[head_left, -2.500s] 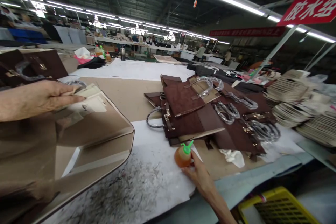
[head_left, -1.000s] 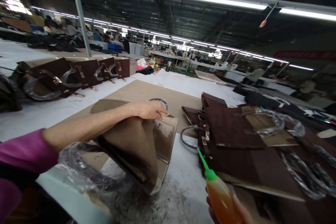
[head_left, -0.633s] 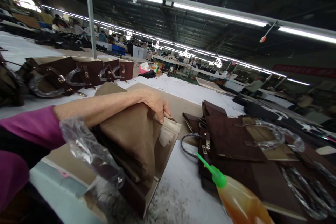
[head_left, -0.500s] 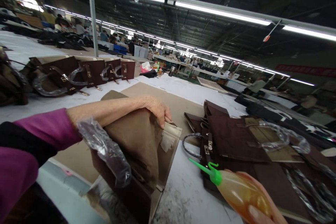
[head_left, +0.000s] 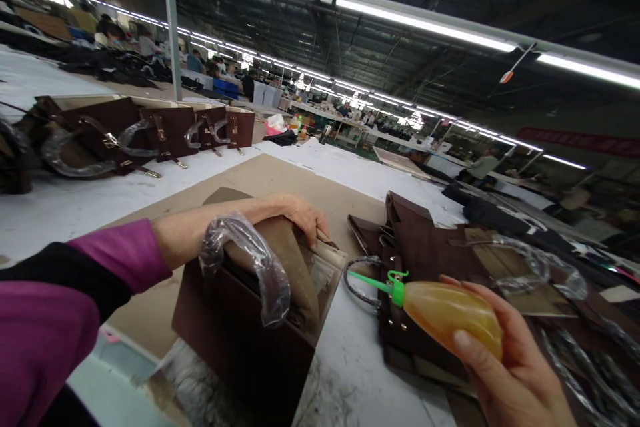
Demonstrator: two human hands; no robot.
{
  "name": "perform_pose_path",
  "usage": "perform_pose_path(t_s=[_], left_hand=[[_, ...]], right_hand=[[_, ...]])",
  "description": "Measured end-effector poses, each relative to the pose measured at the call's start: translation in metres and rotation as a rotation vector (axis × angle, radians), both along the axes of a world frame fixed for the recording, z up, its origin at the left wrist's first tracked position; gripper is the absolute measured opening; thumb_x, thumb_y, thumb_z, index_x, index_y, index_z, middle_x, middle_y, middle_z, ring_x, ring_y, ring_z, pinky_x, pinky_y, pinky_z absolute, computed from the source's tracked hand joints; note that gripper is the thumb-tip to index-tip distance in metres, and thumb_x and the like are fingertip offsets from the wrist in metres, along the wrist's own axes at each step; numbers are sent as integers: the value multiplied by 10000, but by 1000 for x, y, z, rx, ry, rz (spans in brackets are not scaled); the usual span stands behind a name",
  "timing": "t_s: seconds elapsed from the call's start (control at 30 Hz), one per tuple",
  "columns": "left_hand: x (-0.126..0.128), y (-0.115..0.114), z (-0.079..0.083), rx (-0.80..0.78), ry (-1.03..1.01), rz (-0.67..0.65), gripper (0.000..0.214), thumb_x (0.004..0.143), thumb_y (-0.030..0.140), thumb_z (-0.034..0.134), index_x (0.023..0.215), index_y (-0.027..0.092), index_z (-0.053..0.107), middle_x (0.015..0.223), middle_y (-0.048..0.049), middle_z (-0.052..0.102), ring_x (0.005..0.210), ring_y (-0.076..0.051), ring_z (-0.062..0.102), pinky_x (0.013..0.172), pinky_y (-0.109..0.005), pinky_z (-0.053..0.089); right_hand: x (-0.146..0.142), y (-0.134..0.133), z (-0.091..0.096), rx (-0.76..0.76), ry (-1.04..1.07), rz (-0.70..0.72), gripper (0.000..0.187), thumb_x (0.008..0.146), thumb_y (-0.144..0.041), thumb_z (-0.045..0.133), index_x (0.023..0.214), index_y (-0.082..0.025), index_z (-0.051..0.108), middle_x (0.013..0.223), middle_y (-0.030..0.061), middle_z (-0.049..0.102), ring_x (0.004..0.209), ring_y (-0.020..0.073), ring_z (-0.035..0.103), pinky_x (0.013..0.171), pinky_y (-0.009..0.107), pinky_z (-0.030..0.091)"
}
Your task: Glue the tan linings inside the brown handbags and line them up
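Observation:
A dark brown handbag (head_left: 240,340) with a tan flap or lining stands tilted in front of me. Its handle (head_left: 273,273) is wrapped in clear plastic. My left hand (head_left: 303,217) reaches over the bag, its fingers closed on the upper edge near the far corner; the fingertips are partly hidden. In my right hand (head_left: 510,353) is a soft squeeze bottle (head_left: 445,313) of amber liquid, its green nozzle (head_left: 373,281) pointing left toward the bag's open side. The nozzle tip appears apart from the bag.
More brown bags (head_left: 445,253) with plastic-wrapped handles lie piled on the right. Several others (head_left: 173,133) stand in a row at the back left. A tan board (head_left: 240,173) lies on the white tabletop (head_left: 345,170). A metal post (head_left: 173,33) rises behind the row; people work farther off.
My right hand has raised the bottle and moved it left, its nozzle now closer to the bag. The handbag has turned, showing more of its dark front; my left hand keeps its grip.

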State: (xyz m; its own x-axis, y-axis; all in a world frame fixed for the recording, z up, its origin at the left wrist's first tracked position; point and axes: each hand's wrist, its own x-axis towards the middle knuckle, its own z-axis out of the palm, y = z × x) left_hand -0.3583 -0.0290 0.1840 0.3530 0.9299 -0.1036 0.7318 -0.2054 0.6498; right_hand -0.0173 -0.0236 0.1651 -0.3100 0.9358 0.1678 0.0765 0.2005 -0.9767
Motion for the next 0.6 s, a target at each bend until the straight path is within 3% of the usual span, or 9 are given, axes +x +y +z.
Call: perform_pose_path(t_s=[0.17, 0.3, 0.6], left_hand=[[3, 1, -2, -141, -21, -70, 105, 637, 18, 660, 655, 117, 688, 589, 65, 608, 610, -108, 489, 569, -178, 389], [5, 2, -2, -169, -46, -73, 116, 632, 21, 659, 589, 127, 645, 543, 68, 563, 593, -101, 459, 548, -175, 368], [5, 6, -8, -219, -95, -159, 96, 653, 40, 605, 640, 118, 659, 549, 70, 550, 590, -101, 440, 551, -180, 358]], right_hand=[[-8, 8, -1, 171, -42, 32, 655, 624, -369, 808, 1187, -251, 495, 1264, 97, 569, 1008, 274, 617, 809, 283, 539], [-8, 13, -6, 205, -105, 11, 629, 667, -394, 783, 1205, -256, 488, 1076, 56, 655, 935, 229, 639, 798, 228, 522], [-7, 21, -15, 245, -49, 33, 550, 702, -382, 766, 1169, -246, 510, 1061, 51, 636, 864, 181, 635, 739, 186, 521]])
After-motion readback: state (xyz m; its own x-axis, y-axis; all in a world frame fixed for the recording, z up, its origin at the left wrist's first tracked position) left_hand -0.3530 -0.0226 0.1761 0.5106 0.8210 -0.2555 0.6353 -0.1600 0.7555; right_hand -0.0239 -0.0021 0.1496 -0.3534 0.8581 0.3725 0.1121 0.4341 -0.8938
